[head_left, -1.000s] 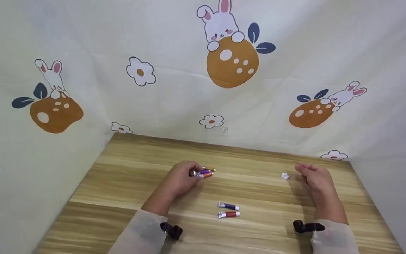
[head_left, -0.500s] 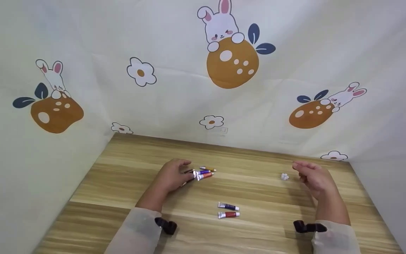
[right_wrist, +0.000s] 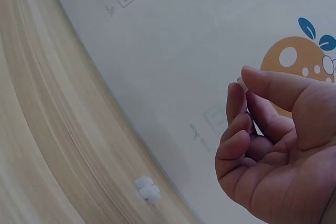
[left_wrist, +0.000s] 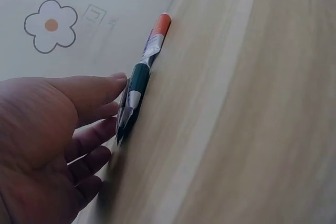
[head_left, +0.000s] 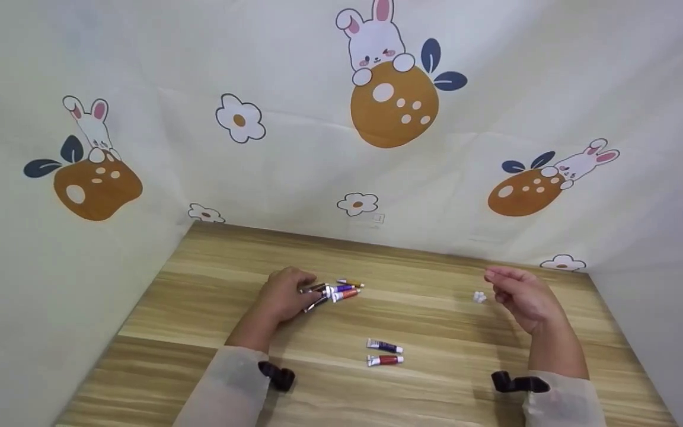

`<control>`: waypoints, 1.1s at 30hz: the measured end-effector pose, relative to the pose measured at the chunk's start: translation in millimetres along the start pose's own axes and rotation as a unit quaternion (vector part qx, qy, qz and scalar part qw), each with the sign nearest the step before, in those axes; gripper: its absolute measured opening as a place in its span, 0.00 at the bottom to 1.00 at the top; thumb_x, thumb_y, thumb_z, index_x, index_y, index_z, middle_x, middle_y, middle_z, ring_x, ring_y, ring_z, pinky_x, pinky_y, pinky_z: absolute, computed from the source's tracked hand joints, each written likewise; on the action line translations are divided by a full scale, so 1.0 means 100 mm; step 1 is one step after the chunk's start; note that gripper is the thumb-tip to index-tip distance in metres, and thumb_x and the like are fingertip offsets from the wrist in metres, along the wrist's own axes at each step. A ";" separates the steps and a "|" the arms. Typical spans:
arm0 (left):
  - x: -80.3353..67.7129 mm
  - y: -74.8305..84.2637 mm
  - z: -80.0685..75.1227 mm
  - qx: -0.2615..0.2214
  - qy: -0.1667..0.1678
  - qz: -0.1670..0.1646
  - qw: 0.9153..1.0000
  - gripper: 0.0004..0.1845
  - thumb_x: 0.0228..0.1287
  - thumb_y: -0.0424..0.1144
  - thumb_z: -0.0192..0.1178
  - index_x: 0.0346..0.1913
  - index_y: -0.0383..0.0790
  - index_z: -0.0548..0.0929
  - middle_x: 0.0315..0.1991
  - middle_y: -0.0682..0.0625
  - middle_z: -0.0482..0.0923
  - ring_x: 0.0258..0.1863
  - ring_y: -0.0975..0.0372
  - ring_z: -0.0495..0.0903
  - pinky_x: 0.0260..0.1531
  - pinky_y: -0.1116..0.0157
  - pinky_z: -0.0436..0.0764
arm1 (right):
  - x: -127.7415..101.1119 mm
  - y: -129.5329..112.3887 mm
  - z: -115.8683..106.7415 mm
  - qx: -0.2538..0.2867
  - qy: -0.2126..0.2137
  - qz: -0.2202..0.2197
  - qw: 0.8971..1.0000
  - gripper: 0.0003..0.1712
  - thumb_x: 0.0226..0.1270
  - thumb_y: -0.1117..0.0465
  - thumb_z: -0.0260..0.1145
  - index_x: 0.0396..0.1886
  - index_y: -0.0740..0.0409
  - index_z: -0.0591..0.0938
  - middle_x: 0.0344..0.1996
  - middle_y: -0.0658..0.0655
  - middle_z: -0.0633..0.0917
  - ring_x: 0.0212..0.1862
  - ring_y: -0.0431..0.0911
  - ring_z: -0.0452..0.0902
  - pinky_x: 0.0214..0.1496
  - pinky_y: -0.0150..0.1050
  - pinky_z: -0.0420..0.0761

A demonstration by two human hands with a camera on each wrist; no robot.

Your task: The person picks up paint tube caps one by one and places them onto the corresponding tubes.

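Observation:
My left hand (head_left: 285, 296) is at the left end of a group of small paint tubes, its thumb right at the dark ones. In the left wrist view its fingers are loosely spread beside a green tube (left_wrist: 138, 78), with pointed dark ends below it. An orange tube (head_left: 347, 295), a purple tube (head_left: 341, 289) and a yellow tube (head_left: 351, 283) lie just right of that hand. My right hand (head_left: 522, 296) is raised at the right and pinches a tiny white piece (right_wrist: 241, 83) between thumb and index finger. Below its fingertips, a small cluster of white pieces (head_left: 479, 297) lies on the table.
A navy paint tube (head_left: 384, 346) and a red one (head_left: 386, 360) lie side by side nearer the front. The wood-grain table (head_left: 229, 255) meets a printed cloth wall (head_left: 294, 172) at its back and sides.
My left hand has drawn back to the left and its fingers have loosened, baring more of the dark tubes. My right hand has shifted slightly left, still pinching.

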State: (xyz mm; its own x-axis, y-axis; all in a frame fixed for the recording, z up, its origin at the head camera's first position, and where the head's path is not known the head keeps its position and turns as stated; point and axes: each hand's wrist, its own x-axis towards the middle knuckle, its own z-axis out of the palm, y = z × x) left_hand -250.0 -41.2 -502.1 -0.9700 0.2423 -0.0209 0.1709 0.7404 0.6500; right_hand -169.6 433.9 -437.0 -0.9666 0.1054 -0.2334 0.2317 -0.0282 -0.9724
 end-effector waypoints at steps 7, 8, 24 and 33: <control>0.00 -0.01 0.02 0.021 0.008 0.010 1.000 0.16 0.70 0.47 0.73 0.58 0.51 0.91 0.55 0.50 0.87 0.59 0.52 0.81 0.65 0.48 0.78 | -0.03 -0.03 0.12 -0.008 -0.004 -0.019 1.000 0.12 0.78 0.62 0.69 0.36 0.40 0.93 0.32 0.40 0.89 0.35 0.36 0.76 0.41 0.30 0.80; 0.00 -0.01 0.03 0.023 0.009 0.013 1.000 0.15 0.69 0.47 0.73 0.57 0.51 0.92 0.54 0.50 0.87 0.58 0.52 0.81 0.64 0.48 0.78 | -0.04 -0.04 0.14 -0.009 -0.005 -0.022 1.000 0.12 0.77 0.63 0.69 0.36 0.40 0.93 0.32 0.40 0.89 0.34 0.36 0.76 0.41 0.30 0.79; 0.01 -0.04 0.07 -0.006 0.031 0.019 0.999 0.07 0.67 0.41 0.75 0.46 0.51 0.91 0.47 0.51 0.87 0.53 0.55 0.83 0.60 0.49 0.80 | -0.29 -0.28 0.43 -0.019 -0.029 -0.075 0.997 0.13 0.76 0.67 0.68 0.39 0.44 0.93 0.28 0.41 0.86 0.32 0.36 0.76 0.40 0.31 0.81; 0.00 -0.02 0.05 -0.041 0.032 -0.006 0.999 0.06 0.70 0.41 0.72 0.47 0.50 0.90 0.50 0.50 0.88 0.54 0.55 0.85 0.62 0.50 0.82 | -0.47 -0.42 0.57 -0.014 -0.027 -0.108 0.994 0.11 0.75 0.70 0.68 0.42 0.53 0.93 0.28 0.43 0.87 0.31 0.36 0.77 0.38 0.31 0.82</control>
State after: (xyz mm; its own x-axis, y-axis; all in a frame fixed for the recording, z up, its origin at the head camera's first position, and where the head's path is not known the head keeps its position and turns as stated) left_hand -249.4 -39.3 -507.1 -0.9814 0.1909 0.0182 0.1471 0.6886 0.7101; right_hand -140.2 373.5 -385.2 -0.9984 0.0518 -0.0205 0.0214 0.0177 -0.9996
